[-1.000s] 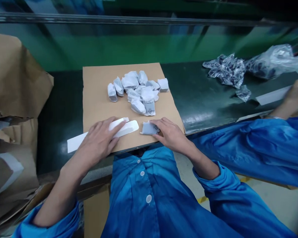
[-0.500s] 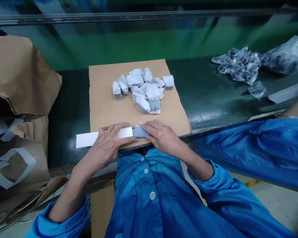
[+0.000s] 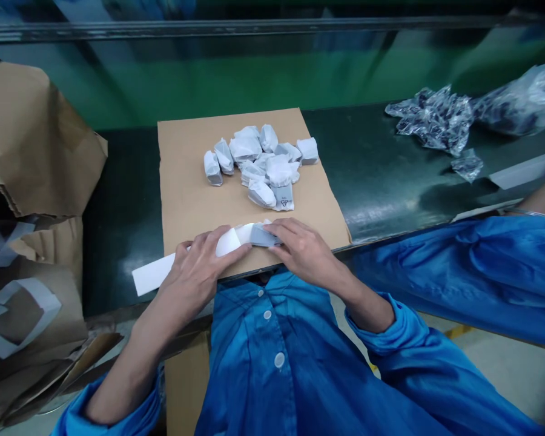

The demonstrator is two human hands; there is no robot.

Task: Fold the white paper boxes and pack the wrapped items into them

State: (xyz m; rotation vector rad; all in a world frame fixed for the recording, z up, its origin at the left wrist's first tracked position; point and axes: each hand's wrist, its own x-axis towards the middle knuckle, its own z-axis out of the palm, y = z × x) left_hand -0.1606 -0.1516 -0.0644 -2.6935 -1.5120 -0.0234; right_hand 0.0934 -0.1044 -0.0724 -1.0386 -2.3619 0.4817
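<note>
My left hand [image 3: 193, 265] is closed around a long, narrow white box [image 3: 153, 274], thumb along its near side and fingers over the far side. The box lies at a slant near the front edge of a cardboard sheet [image 3: 186, 181], its left end sticking out past the hand. At its right end a white flap stands out and meets a small grey-white wrapped packet [image 3: 262, 235]. My right hand [image 3: 303, 247] grips that packet with bent fingers. How far the packet reaches into the box, I cannot tell.
Several white-wrapped packets [image 3: 245, 148] lie heaped on the cardboard. Brown paper bags [image 3: 40, 133] stand at the left. Clear plastic bags of dark parts [image 3: 436, 118] lie on the dark green bench [image 3: 367, 194] at the right, near another person's blue sleeve [image 3: 481, 260].
The white box has tilted, its left end coming down toward me. A white flap now shows between box and packet. My right hand has shifted slightly to the right with the packet.
</note>
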